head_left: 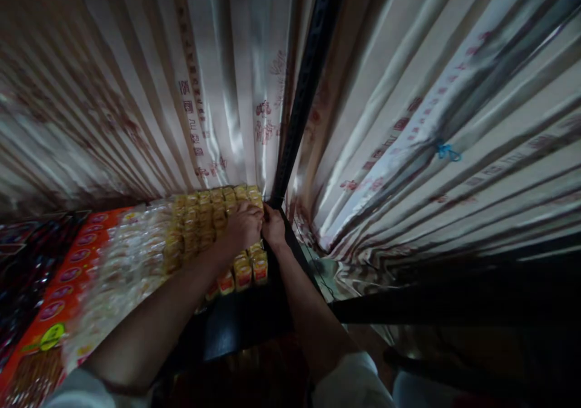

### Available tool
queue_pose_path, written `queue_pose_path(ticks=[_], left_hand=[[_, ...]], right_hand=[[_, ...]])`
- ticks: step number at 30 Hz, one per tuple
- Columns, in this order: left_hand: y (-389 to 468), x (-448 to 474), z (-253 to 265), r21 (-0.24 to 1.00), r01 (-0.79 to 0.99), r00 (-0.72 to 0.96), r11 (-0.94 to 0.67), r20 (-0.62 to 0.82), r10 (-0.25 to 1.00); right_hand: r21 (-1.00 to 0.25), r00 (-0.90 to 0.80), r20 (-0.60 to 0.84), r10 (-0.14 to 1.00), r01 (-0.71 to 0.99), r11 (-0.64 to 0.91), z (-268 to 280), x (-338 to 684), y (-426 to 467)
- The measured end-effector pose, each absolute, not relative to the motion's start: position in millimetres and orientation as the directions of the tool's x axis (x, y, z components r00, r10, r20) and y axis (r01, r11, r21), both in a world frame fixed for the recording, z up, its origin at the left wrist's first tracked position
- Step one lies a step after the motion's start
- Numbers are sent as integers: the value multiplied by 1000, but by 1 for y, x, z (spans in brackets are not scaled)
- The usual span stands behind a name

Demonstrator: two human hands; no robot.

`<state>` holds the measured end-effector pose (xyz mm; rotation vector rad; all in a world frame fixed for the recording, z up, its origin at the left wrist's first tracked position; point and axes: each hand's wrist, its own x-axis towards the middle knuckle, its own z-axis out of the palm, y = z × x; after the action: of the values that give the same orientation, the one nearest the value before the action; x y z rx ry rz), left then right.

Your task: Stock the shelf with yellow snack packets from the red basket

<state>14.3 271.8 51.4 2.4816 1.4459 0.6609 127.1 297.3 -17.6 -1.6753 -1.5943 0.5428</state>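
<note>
Small yellow packets [185,226] stand in tight rows on a dark shelf [245,320]; the front ones carry a red label [260,270]. My left hand [245,225] is over the right-hand rows, its fingers curled and closed down among the packets. Close beside it, my right hand [274,229] is at the right end of the rows by the shelf corner, its fingers bent inward. The fingertips of both hands nearly meet. Whatever lies between them is hidden by the hands and the dim light.
Clear-wrapped pale packets [134,244] are left of the yellow ones, then an orange printed package [68,287] and dark shiny packs [31,269]. A black upright post [302,99] rises at the corner. Pleated printed curtains [218,81] hang behind; a blue tie [448,151] gathers the right one.
</note>
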Motion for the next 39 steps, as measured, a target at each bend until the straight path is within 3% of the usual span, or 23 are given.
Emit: queue_pose_path(ticks=[4, 15, 21, 25, 30, 35, 39], left_hand=[[277, 16, 49, 454, 740, 386, -496, 317, 866], [276, 23, 45, 410, 759, 406, -505, 309, 860], [271, 20, 50, 584, 647, 337, -490, 357, 871], [260, 18, 56, 631, 610, 296, -480, 380, 876], [224, 23, 72, 611, 595, 349, -522, 390, 852], [159, 31, 84, 724, 474, 250, -500, 434, 865], [87, 29, 73, 782, 402, 318, -476, 368, 874]], right_hand=[[-756, 100, 194, 976, 649, 83, -20, 129, 297], [-794, 44, 293, 955, 567, 217, -29, 136, 299], [-787, 60, 257, 964, 592, 173, -27, 134, 298], [-801, 116, 214, 970, 589, 106, -27, 136, 294], [-831, 148, 244, 958, 542, 128, -26, 143, 286], [-897, 169, 235, 957, 417, 146, -18, 145, 273], [-895, 184, 268, 946, 411, 174, -19, 144, 255]])
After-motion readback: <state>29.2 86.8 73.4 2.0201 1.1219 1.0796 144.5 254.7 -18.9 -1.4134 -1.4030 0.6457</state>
